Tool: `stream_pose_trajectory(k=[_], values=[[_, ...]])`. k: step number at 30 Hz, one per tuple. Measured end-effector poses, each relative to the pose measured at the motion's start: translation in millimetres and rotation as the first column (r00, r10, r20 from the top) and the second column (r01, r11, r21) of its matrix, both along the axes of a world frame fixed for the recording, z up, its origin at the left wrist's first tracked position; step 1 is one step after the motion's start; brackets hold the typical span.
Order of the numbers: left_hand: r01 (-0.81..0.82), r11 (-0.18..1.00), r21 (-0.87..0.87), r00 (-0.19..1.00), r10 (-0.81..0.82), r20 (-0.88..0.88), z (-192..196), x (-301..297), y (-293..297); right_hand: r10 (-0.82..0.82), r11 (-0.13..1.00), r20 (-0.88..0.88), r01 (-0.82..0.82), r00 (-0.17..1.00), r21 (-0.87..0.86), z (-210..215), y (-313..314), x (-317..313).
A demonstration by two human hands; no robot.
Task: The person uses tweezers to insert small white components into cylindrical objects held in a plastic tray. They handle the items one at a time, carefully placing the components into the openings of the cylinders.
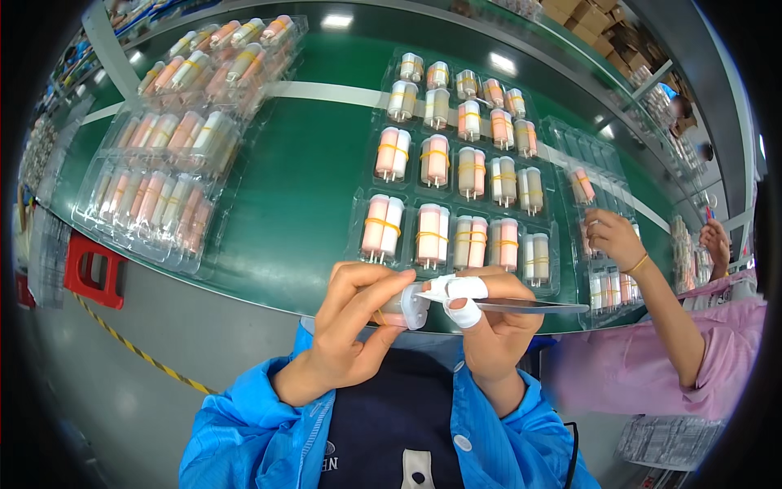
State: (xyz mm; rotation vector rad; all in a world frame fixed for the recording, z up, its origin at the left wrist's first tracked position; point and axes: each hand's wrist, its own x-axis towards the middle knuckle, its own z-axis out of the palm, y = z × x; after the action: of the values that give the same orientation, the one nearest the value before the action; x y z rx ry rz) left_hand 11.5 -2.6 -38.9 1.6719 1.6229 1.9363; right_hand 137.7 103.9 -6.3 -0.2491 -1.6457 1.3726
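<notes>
My left hand point(346, 322) is closed around a banded pair of small cylinders point(389, 316), grey and pink, held on its side in front of my chest. A translucent cap point(417, 306) on its right end faces my right hand. Metal tweezers point(533, 307) lie in the closed grip of my right hand point(498, 332), whose thumb and forefinger are wrapped in white tape. The tweezer tips meet the cap's face; whether they grip anything there I cannot tell. Just beyond my hands, a clear tray point(411, 194) holds rows of similar capped pairs with yellow bands.
Stacked clear trays of cylinders point(147, 163) stand at the left on the green table point(285, 179). At the right, a co-worker's hand point(615, 238) reaches over another tray point(595, 155); the pink sleeve point(652, 367) is close to my right side. A red stool point(94, 273) stands lower left.
</notes>
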Motion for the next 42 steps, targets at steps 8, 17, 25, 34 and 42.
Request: stream_pose_trajectory(k=[8,17,25,34,42], values=[[-0.03,1.0,0.007,0.993,0.03,-0.115,0.1,-2.2,-0.7,-0.008,0.99,0.139,-0.012,0.99,0.142,14.2,2.0,3.0],[0.091,0.995,-0.042,0.996,-0.09,0.014,-2.7,-3.6,-3.6,0.091,0.995,0.214,-0.096,0.973,0.015,23.1,7.5,4.5],[0.301,0.948,0.106,0.832,-0.315,0.457,-12.3,3.4,-0.2,0.024,1.0,0.039,-0.023,0.999,-0.018,13.7,-0.6,3.6],[0.283,0.954,0.099,0.863,-0.298,0.407,-11.4,2.6,-1.1,-0.001,0.976,0.134,-0.028,0.991,0.216,19.2,1.6,0.5],[0.257,0.963,0.078,0.918,-0.268,0.292,-10.0,-0.4,-1.4,-0.04,0.953,0.152,-0.008,0.988,0.303,21.7,2.1,-1.0]])
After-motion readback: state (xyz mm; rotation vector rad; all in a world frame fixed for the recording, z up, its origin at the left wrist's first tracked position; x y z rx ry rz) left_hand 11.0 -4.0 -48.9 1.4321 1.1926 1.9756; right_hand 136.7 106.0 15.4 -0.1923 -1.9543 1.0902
